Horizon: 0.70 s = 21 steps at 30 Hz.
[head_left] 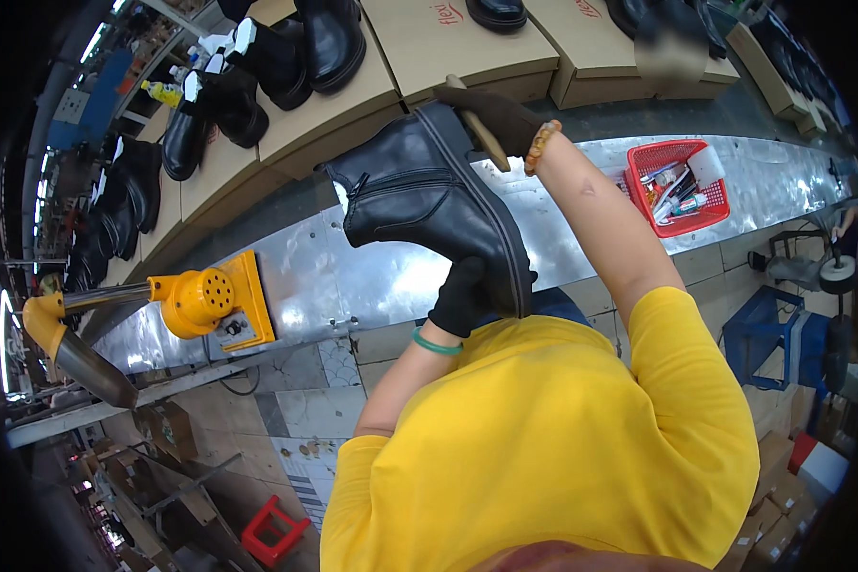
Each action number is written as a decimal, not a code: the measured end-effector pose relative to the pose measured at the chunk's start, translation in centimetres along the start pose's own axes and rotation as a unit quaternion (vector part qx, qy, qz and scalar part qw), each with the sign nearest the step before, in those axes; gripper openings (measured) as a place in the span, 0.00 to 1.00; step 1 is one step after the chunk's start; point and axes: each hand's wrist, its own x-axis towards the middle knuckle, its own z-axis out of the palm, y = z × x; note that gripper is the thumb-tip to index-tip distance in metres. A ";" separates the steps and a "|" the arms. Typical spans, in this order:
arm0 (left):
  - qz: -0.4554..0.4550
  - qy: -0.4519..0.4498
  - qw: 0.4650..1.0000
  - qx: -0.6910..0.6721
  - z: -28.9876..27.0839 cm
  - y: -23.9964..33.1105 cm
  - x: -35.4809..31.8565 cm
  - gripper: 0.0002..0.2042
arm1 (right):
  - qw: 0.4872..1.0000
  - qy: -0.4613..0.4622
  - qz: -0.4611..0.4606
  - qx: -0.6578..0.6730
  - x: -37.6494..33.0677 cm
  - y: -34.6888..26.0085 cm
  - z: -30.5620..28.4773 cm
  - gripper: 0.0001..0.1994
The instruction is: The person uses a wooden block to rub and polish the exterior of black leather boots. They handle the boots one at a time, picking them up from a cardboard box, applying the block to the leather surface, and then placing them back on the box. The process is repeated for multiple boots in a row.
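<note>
A black leather ankle boot (419,195) with a side zip lies on its side above the metal bench. Its dark sole edge faces right, and white lining shows at the opening on the left. Wrapped round the heel end is my left hand (462,297), in a black glove. My right hand (505,121), in a dark brown glove, is closed on a narrow light-wood tool (487,141) beside the toe end of the sole. Whether that tool has bristles or a blade is hidden by the glove and boot.
A shiny metal bench (305,276) runs across. On it stand a yellow machine base (248,300) with a bent pipe at the left and a red basket (677,227) of small tools at the right. Cardboard boxes (448,52) bearing black boots line the far side.
</note>
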 end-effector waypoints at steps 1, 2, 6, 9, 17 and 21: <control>0.002 0.009 1.000 -0.001 0.3 0.1 0.1 0.35 | 1.000 0.008 0.005 -0.009 -0.2 -0.4 0.4 0.24; 0.004 0.018 1.000 -0.003 0.4 0.2 0.1 0.34 | 1.000 -0.005 0.002 -0.027 -0.2 -0.7 0.4 0.25; 0.023 0.104 0.994 0.039 -0.7 -0.6 0.4 0.30 | 1.000 -0.008 0.019 -0.005 -0.1 -0.6 0.5 0.15; 0.056 0.149 0.983 0.089 -0.5 -1.0 0.6 0.28 | 0.999 0.006 -0.052 -0.005 0.4 0.6 0.2 0.16; 0.028 0.219 0.973 0.073 -2.3 -0.8 0.8 0.25 | 0.870 0.125 -0.200 0.433 -0.4 3.1 -1.1 0.14; -0.039 0.256 0.966 -0.001 0.4 -0.3 0.8 0.25 | 0.870 0.058 -0.240 0.427 -2.2 4.4 -0.5 0.08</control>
